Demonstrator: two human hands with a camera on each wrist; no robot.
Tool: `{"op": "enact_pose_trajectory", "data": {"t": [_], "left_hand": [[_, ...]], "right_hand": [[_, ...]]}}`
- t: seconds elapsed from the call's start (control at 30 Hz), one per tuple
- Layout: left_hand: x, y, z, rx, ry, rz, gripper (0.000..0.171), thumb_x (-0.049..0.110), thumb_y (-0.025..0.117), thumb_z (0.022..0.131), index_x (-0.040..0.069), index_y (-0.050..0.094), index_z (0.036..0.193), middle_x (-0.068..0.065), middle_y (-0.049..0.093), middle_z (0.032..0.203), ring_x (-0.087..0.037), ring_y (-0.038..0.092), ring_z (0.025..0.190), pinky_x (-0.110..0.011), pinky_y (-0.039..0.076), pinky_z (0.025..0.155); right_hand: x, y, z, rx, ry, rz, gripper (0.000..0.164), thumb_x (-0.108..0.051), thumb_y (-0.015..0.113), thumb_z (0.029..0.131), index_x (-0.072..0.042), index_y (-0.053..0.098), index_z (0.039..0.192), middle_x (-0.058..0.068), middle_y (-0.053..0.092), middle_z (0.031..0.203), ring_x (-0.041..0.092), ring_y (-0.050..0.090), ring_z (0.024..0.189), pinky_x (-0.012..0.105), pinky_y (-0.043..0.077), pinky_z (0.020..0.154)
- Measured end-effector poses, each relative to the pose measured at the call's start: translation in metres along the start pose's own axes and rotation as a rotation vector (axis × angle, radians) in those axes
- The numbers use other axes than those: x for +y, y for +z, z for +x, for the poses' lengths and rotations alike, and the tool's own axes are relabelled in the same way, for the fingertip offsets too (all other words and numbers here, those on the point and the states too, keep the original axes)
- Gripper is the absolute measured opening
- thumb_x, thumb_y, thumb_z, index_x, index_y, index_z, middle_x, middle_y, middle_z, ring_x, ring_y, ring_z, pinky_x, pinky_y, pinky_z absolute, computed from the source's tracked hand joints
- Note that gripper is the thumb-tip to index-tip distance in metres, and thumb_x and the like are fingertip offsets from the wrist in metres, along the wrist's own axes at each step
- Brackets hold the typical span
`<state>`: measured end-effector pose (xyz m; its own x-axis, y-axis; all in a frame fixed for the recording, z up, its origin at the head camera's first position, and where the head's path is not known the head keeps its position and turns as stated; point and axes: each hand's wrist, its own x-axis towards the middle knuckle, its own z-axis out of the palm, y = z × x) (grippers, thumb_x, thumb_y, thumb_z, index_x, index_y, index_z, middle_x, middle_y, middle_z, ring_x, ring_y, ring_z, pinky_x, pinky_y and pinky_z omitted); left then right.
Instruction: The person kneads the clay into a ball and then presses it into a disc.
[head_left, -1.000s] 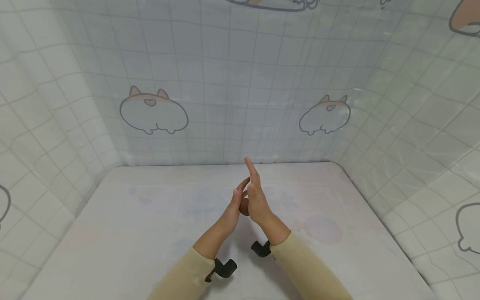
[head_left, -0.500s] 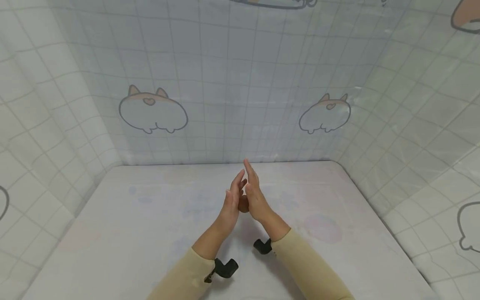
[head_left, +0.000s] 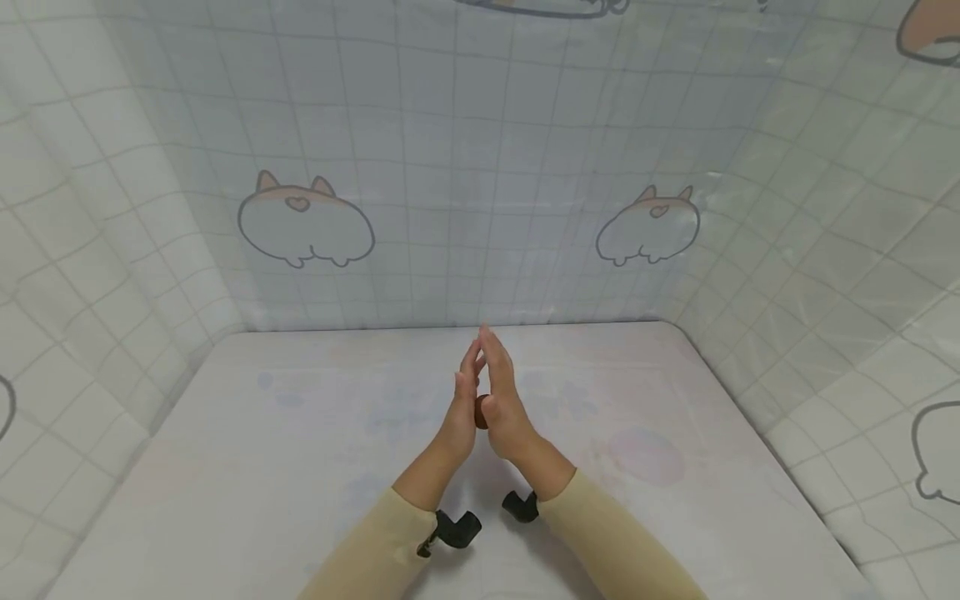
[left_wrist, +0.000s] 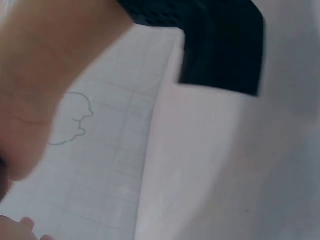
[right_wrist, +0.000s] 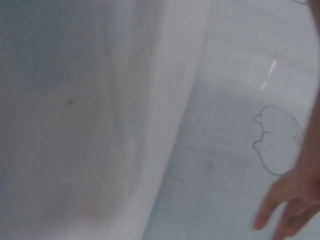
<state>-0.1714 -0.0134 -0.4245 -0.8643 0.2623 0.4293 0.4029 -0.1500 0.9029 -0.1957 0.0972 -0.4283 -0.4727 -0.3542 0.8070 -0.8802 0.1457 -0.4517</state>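
Note:
A small brown ball [head_left: 482, 412] sits between two facing palms in the head view, partly covered by the hands. From the left, my left hand [head_left: 457, 417] presses against it with straight fingers. On its other side is my right hand [head_left: 507, 417], fingers also straight, tips leaning in close to the left fingertips. Both hands are raised over the white table. The left wrist view shows the heel of my left hand [left_wrist: 25, 130] with a sliver of brown at the frame's left edge. Blurred fingers [right_wrist: 282, 210] appear at the lower right of the right wrist view.
A white table [head_left: 262, 467] with faint pastel prints lies below. Behind it rises a grid-patterned sheet [head_left: 487, 208] with cartoon animal drawings, and similar sheets flank both sides. Black camera mounts [head_left: 459, 530] stick out at the cuffs of the cream sleeves [head_left: 375, 542].
The left fingers have slid forward and the right hand has come slightly back and leftward, so the fingertips are now nearly level. The ball stays between the palms, shifted slightly left.

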Motion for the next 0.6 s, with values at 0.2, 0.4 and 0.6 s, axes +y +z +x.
{"op": "enact_pose_trajectory", "data": {"t": [0.2, 0.4, 0.6], "left_hand": [[-0.004, 0.002, 0.0, -0.003, -0.066, 0.012, 0.082, 0.075, 0.003, 0.095, 0.027, 0.001, 0.162, -0.004, 0.001, 0.167, -0.032, 0.006, 0.152, -0.068, 0.016, 0.112], [-0.004, 0.002, -0.002, -0.056, -0.118, 0.057, 0.084, 0.075, 0.0, 0.095, 0.025, 0.002, 0.162, -0.003, -0.002, 0.168, -0.036, 0.009, 0.151, -0.071, 0.008, 0.112], [-0.004, 0.003, -0.004, -0.122, -0.117, -0.023, 0.09, 0.078, 0.002, 0.093, 0.02, 0.0, 0.162, -0.008, 0.002, 0.167, -0.037, 0.016, 0.148, -0.066, 0.012, 0.113]], "right_hand": [[-0.006, -0.003, 0.004, 0.039, -0.052, -0.04, 0.081, -0.062, 0.007, 0.103, -0.004, 0.009, 0.16, 0.02, 0.011, 0.164, 0.043, 0.01, 0.149, 0.061, 0.011, 0.117], [-0.002, -0.01, 0.007, 0.053, 0.05, 0.001, 0.085, -0.065, 0.007, 0.102, -0.003, 0.009, 0.159, 0.018, 0.01, 0.165, 0.033, 0.009, 0.151, 0.063, 0.016, 0.114], [0.012, -0.015, 0.007, 0.05, 0.175, 0.043, 0.087, -0.07, 0.012, 0.099, -0.008, 0.008, 0.161, 0.012, 0.008, 0.166, 0.029, 0.007, 0.151, 0.067, 0.014, 0.113]]}}
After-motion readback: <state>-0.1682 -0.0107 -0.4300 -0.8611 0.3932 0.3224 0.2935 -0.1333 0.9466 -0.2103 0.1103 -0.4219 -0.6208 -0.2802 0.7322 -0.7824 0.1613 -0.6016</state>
